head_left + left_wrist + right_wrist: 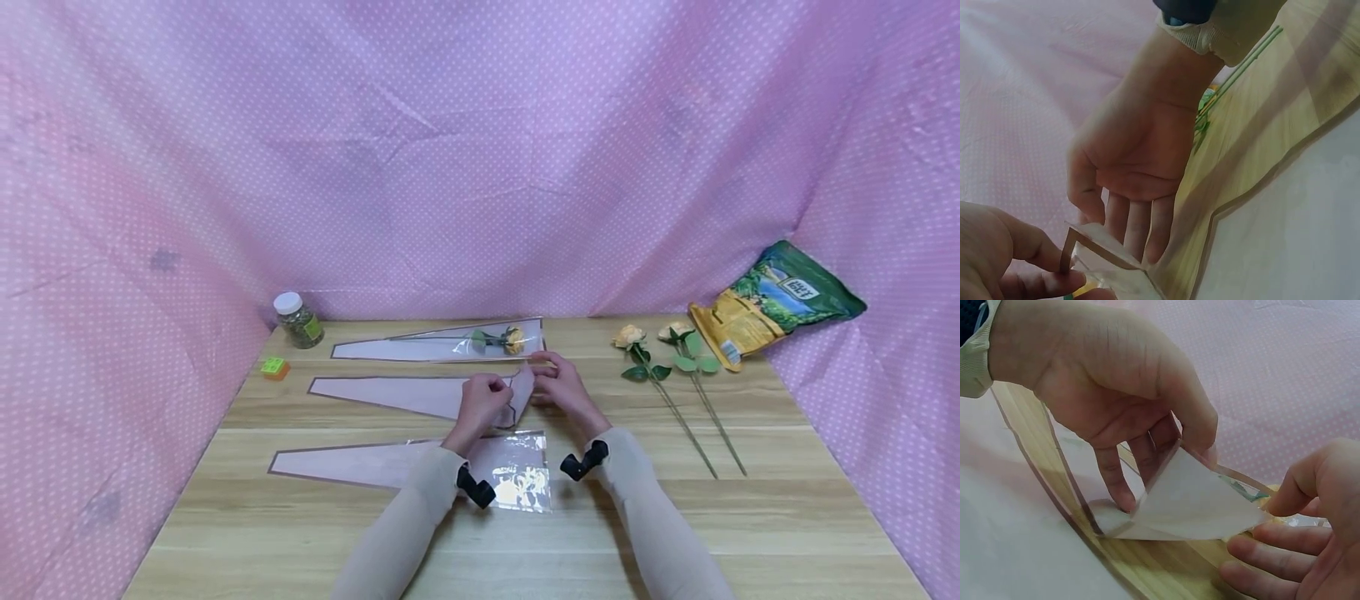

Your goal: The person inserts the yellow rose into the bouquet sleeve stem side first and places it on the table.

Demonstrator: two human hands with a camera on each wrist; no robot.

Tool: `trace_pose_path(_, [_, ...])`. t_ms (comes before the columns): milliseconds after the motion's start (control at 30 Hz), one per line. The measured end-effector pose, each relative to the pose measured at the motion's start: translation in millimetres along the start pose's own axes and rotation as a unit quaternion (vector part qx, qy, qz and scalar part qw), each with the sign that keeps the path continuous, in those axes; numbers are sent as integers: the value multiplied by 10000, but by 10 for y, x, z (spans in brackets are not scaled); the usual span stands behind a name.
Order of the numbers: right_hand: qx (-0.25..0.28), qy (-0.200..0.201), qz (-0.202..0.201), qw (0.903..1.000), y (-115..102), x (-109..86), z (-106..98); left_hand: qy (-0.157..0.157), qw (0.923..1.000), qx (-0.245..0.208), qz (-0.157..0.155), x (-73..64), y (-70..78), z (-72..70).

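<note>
Middle sleeve, a long tapering pale film sleeve with a dark border (390,393), lies on the light wood-grain tabletop (757,533), narrow end to the left, wide end lifted between the hands. Left hand (480,404) pinches its rim; right hand (562,387) pinches a corner opposite, its other fingers loosely spread.

Judged step: parting the layers at the wide mouth. Handling notes: pinch only one layer per hand, roll the edges apart rather than tug, keep the border uncreased, and leave the narrow end flat.

Hard to make out: whether the two layers are truly separated; transparent film confuses this in both wrist views. Left fingertips are partly covered in the head view. The near sleeve, clear-fronted with a dark border (337,462), is crossed by the left forearm, and glare washes its wide end. Far sleeve, similar (360,350), holds a yellow rose (513,340), its stem faint under film. Print on the green-and-yellow plastic bag (795,283) is unreadable.
</note>
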State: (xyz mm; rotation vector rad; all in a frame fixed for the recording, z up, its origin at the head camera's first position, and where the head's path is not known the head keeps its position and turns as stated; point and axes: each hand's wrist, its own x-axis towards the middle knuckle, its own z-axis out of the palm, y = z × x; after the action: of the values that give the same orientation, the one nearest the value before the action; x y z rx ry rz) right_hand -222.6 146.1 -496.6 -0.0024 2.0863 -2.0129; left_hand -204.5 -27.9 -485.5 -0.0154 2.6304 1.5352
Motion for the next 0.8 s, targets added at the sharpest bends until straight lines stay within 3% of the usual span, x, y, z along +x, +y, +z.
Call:
trace_pose_path(367, [291, -160, 129, 9994, 33, 3, -44, 37, 9999, 146, 31, 0, 22, 114])
trace_pose_path(800, [146, -139, 114, 9997, 52, -33, -24, 88, 9995, 231, 190, -16, 32, 165])
